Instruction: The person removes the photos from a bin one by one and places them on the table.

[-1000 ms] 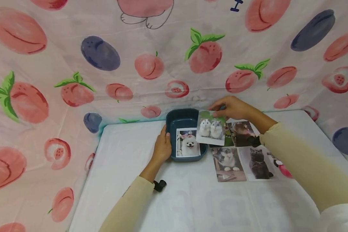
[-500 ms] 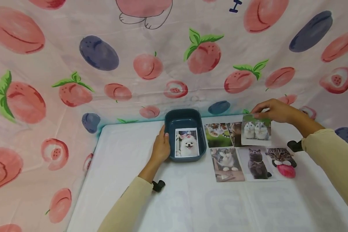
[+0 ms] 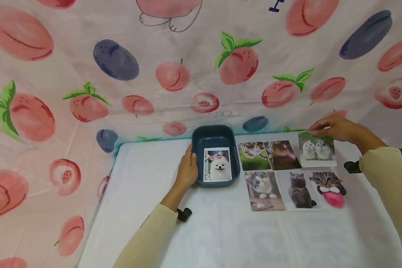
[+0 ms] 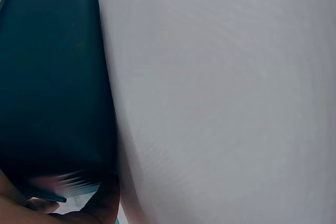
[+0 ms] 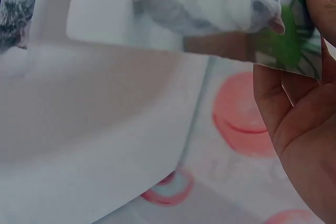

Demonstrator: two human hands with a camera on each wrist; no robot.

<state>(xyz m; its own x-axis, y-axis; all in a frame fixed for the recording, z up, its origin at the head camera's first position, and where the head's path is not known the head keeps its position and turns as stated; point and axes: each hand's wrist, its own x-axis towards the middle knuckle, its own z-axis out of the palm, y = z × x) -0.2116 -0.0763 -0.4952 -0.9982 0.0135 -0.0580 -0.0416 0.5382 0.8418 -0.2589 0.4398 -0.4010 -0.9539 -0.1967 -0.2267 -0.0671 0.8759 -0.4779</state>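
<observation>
A dark blue plastic box (image 3: 216,131) stands on the white table, with a photo card of a white dog (image 3: 217,166) lying in it. My left hand (image 3: 187,169) grips the box by its left side; the left wrist view has thumb and fingers at the box's rim (image 4: 63,199). At the far right, my right hand (image 3: 338,130) pinches the top edge of a photo card of two hamsters (image 3: 317,150). In the right wrist view, the thumb (image 5: 321,9) presses on the picture side of that card, while the fingers lie behind it.
Right of the box lie a tiger cub card (image 3: 254,156) and a dark brown animal card (image 3: 283,154). Nearer me are a grey-and-white cat card (image 3: 264,190), a grey cat card (image 3: 299,190) and a tabby cat card (image 3: 329,188). A peach-printed cloth (image 3: 174,104) hangs behind the table.
My right hand has carried the hamster card from beside the box rightward, past the brown animal card, to the far right of the back row. My left hand has stayed on the box.
</observation>
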